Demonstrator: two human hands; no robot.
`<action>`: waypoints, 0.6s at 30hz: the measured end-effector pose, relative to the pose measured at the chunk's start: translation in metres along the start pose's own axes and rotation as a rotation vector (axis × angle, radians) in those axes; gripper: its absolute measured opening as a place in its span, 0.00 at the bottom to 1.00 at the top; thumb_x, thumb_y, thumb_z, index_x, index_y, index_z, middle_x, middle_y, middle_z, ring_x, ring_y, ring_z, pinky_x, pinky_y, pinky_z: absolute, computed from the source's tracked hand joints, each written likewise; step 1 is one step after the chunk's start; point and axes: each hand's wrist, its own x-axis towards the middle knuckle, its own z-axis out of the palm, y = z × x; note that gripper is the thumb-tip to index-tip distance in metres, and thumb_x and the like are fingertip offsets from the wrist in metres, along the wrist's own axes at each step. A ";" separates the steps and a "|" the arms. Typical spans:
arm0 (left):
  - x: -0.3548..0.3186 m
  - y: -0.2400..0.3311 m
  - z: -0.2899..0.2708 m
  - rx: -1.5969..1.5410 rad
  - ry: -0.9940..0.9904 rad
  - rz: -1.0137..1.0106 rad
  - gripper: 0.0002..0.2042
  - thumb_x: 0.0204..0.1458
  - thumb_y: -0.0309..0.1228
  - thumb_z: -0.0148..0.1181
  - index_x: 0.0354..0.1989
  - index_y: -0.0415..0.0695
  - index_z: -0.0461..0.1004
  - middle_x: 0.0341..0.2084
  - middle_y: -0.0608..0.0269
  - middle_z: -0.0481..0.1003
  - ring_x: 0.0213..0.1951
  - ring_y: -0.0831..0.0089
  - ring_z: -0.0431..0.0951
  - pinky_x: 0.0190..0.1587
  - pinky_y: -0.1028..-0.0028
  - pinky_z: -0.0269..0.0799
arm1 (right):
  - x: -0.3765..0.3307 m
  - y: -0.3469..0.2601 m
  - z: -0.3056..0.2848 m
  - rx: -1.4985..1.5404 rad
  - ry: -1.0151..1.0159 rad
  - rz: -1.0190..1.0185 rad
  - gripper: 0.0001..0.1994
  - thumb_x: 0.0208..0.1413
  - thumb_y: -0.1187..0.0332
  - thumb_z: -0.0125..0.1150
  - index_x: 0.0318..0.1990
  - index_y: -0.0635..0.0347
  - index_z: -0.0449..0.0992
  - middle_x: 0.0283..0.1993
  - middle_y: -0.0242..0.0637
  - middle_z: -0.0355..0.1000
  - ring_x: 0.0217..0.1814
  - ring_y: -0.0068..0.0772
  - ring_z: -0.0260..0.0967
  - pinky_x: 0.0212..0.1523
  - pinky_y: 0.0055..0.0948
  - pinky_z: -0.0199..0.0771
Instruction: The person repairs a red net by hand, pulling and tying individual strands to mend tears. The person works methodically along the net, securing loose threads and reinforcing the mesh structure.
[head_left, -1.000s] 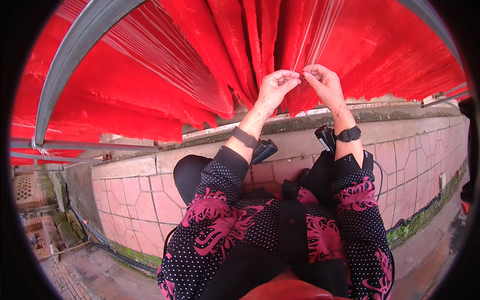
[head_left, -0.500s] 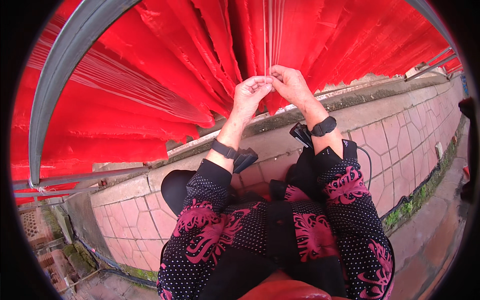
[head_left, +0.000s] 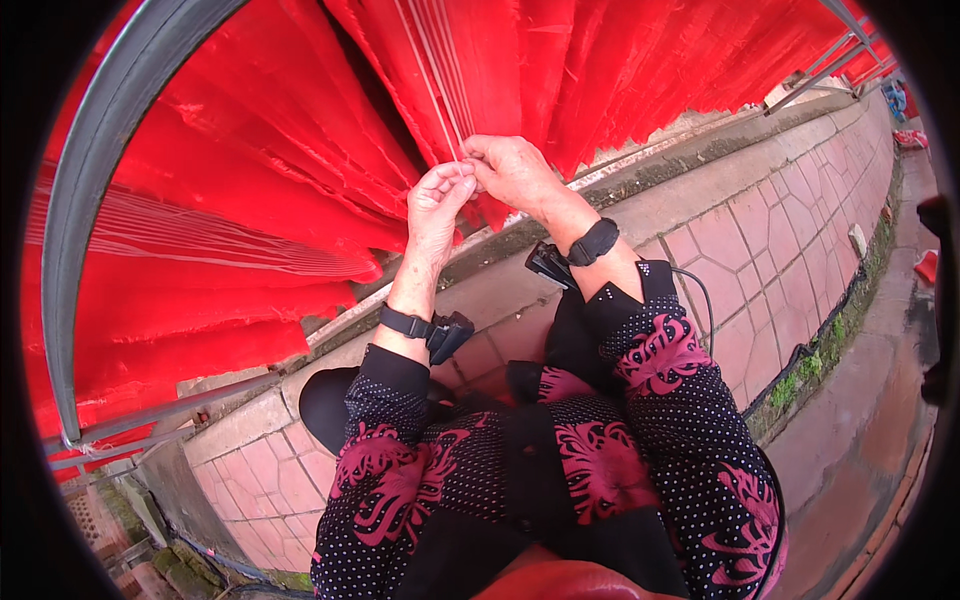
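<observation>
Both hands meet at the lower end of thin white strings [head_left: 428, 65] that run down in front of hanging red cloth [head_left: 610, 80]. My left hand [head_left: 434, 207] is closed in a pinch, thumb and fingertips on the strings. Against it, my right hand [head_left: 517, 176] also pinches them, its fingertips touching the left ones. Whether a knot sits between the fingertips is too small to tell. Folds of the red cloth hang behind and around the hands, some with bands of white threads. Each wrist wears a black strap with a small dark device.
A grey curved metal tube [head_left: 72, 210] rises on the left, joined to a horizontal rail [head_left: 225, 395]. More metal bars [head_left: 820, 75] stand at the far right. Below the cloth runs a concrete ledge [head_left: 650, 205], beside pink paving [head_left: 770, 235]. Bricks and rubble lie at lower left.
The view has shifted, so hands, cloth and frame appear farther left and the strings slant more. Both hands keep pinching the strings together.
</observation>
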 end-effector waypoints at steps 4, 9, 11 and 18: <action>0.001 -0.002 0.003 -0.002 -0.001 -0.001 0.07 0.58 0.24 0.60 0.44 0.42 0.75 0.40 0.65 0.78 0.40 0.78 0.78 0.46 0.75 0.75 | -0.001 -0.001 -0.002 -0.049 0.001 0.013 0.09 0.55 0.66 0.55 0.40 0.56 0.77 0.36 0.49 0.76 0.42 0.54 0.75 0.41 0.45 0.74; 0.001 -0.002 0.007 -0.019 0.002 -0.004 0.07 0.57 0.24 0.60 0.43 0.43 0.75 0.40 0.66 0.78 0.40 0.79 0.77 0.46 0.76 0.75 | 0.001 0.004 -0.001 -0.144 0.019 -0.030 0.09 0.56 0.66 0.58 0.42 0.57 0.77 0.34 0.49 0.76 0.40 0.52 0.75 0.38 0.41 0.75; -0.001 -0.002 0.009 -0.004 0.008 -0.001 0.07 0.57 0.24 0.60 0.44 0.43 0.75 0.41 0.66 0.78 0.40 0.79 0.77 0.46 0.75 0.75 | 0.001 0.006 -0.001 -0.159 0.015 -0.040 0.09 0.56 0.66 0.59 0.42 0.57 0.77 0.35 0.48 0.76 0.41 0.52 0.75 0.39 0.42 0.75; 0.001 -0.003 0.012 -0.037 0.008 0.020 0.08 0.58 0.21 0.58 0.45 0.41 0.74 0.40 0.65 0.77 0.40 0.79 0.77 0.46 0.77 0.75 | 0.000 0.003 -0.004 -0.165 -0.003 -0.038 0.07 0.52 0.69 0.56 0.38 0.57 0.76 0.38 0.48 0.77 0.45 0.55 0.74 0.42 0.50 0.73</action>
